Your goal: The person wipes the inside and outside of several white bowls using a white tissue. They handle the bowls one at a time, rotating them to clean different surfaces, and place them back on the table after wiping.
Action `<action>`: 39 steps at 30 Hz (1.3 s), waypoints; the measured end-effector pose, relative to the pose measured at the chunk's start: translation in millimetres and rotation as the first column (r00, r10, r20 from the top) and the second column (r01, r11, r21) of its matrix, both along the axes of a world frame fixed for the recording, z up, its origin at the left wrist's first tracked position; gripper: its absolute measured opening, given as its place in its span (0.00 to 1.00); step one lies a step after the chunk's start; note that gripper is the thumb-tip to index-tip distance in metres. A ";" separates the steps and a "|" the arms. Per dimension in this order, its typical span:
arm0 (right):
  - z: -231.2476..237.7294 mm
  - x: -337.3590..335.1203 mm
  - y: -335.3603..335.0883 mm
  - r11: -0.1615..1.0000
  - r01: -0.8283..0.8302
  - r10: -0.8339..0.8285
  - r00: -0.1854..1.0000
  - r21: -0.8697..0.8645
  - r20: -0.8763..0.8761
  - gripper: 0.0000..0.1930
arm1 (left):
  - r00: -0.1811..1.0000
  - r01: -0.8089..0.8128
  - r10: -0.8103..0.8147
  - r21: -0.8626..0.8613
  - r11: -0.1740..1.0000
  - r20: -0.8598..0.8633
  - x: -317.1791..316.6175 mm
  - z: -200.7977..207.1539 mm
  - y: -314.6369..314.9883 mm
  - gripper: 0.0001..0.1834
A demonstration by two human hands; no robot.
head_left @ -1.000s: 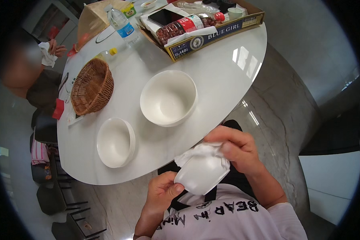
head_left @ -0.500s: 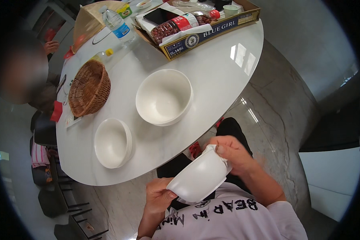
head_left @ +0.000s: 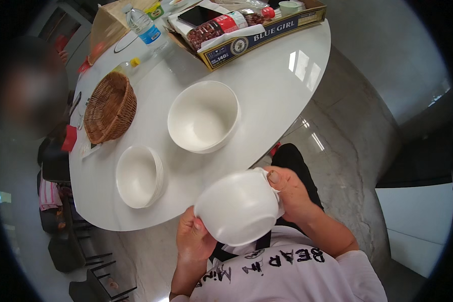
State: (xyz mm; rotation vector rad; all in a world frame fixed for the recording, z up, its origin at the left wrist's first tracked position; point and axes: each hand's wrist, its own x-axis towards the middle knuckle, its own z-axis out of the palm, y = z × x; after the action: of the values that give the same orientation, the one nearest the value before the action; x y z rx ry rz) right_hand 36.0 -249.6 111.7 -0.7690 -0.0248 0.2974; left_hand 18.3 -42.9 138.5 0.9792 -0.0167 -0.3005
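Observation:
Over my lap, just off the table's near edge, I hold a large white bowl (head_left: 239, 209), tilted so its outer side faces me. My left hand (head_left: 195, 235) grips its left rim with the thumb on the outside. At the right rim my right hand (head_left: 288, 194) is closed round a white cloth (head_left: 264, 173) pressed against the bowl; most of the cloth is hidden. In front of me on the table stands another large white bowl (head_left: 204, 117), apparently stacked. Left of it is a stack of smaller white bowls (head_left: 138, 177).
On the white oval table (head_left: 267, 110) are a brown wicker basket (head_left: 109, 108), a clear water bottle (head_left: 142, 25) and a cardboard tray (head_left: 267, 43) carrying a bottle of red beans (head_left: 226, 27) and a phone. Another person (head_left: 32, 90) is at the far left. Dark chairs (head_left: 68, 251) stand lower left.
The held bowl has moved up and left and turned, showing more of its underside. Both hands have moved with it. The view has shifted slightly.

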 end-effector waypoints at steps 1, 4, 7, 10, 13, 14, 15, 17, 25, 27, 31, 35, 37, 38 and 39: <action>1.1 -5.7 9.8 0.999 0.046 -0.043 0.991 0.018 -0.127 0.19 | 0.999 -0.033 0.032 -0.045 0.998 -0.025 1.9 -5.1 0.6 0.25; -27.7 -20.4 21.9 0.999 -0.047 0.049 0.989 0.022 -0.140 0.21 | 0.988 -0.142 0.132 -0.146 0.979 -0.076 3.7 -8.3 1.7 0.27; -32.0 -24.2 8.5 0.946 -0.215 0.190 0.974 -0.244 -0.122 0.14 | 0.987 -0.156 0.148 -0.180 0.971 -0.058 5.7 -14.6 6.6 0.28; -16.5 -33.2 -4.6 0.902 -0.015 -0.018 0.997 -0.431 -0.074 0.09 | 0.987 -0.157 0.148 -0.144 0.977 -0.069 4.0 -13.7 6.8 0.29; 7.5 -33.7 -15.2 0.518 0.572 -0.294 0.817 -0.636 0.496 0.08 | 0.990 -0.132 0.127 -0.074 0.988 -0.068 2.5 -12.0 2.1 0.29; 11.9 -22.4 -19.9 0.464 0.761 -0.171 0.580 -0.454 0.797 0.13 | 0.992 -0.118 0.115 -0.050 0.992 -0.056 2.8 -11.8 -0.3 0.29; 18.7 -17.5 -16.9 0.367 0.852 -0.084 0.431 -0.374 0.899 0.14 | 0.990 -0.117 0.113 -0.036 0.993 -0.088 2.3 -11.9 -2.2 0.28; 26.7 -14.0 -4.9 0.233 0.948 0.107 0.197 -0.217 0.975 0.14 | 0.983 -0.113 0.111 -0.005 0.994 -0.148 0.1 -11.7 -5.6 0.27; 21.8 -11.9 9.8 0.046 0.985 0.343 0.141 -0.166 0.929 0.15 | 0.996 -0.035 0.009 -0.298 0.954 -0.090 -8.4 -21.9 -1.9 0.25; 20.1 -14.7 3.4 -0.005 0.982 0.330 0.181 -0.190 0.926 0.16 | 0.988 -0.114 0.104 -0.077 0.991 -0.113 -6.4 -11.3 -5.3 0.32; 5.0 -27.3 -0.8 0.166 0.963 0.395 0.132 -0.212 0.909 0.17 | 0.987 -0.149 0.149 0.010 0.989 -0.052 -3.5 -10.8 -1.2 0.31; 4.4 -32.2 -16.8 0.317 0.895 0.187 0.266 -0.314 0.946 0.13 | 0.986 -0.164 0.162 0.042 0.986 0.034 -6.7 -10.3 -2.9 0.23; 9.0 -27.0 -29.3 0.297 0.873 -0.011 0.408 -0.387 0.913 0.10 | 0.988 -0.132 0.124 0.091 0.987 0.090 -9.0 -11.7 0.0 0.21; 14.5 -23.6 -35.7 0.268 0.853 -0.106 0.488 -0.447 0.867 0.10 | 0.989 -0.094 0.080 0.107 0.990 0.124 -11.9 -15.5 6.0 0.21; 11.1 -20.4 -38.3 0.443 0.744 -0.263 0.642 -0.501 0.720 0.11 | 0.987 -0.056 0.036 0.124 0.991 0.158 -14.2 -17.0 10.8 0.20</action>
State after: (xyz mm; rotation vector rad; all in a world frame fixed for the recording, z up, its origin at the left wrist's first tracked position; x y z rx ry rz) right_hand 15.6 -287.9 122.8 -1.6860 -0.2077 -0.6283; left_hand 4.2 -32.1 121.4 1.1279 -0.1179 -0.1838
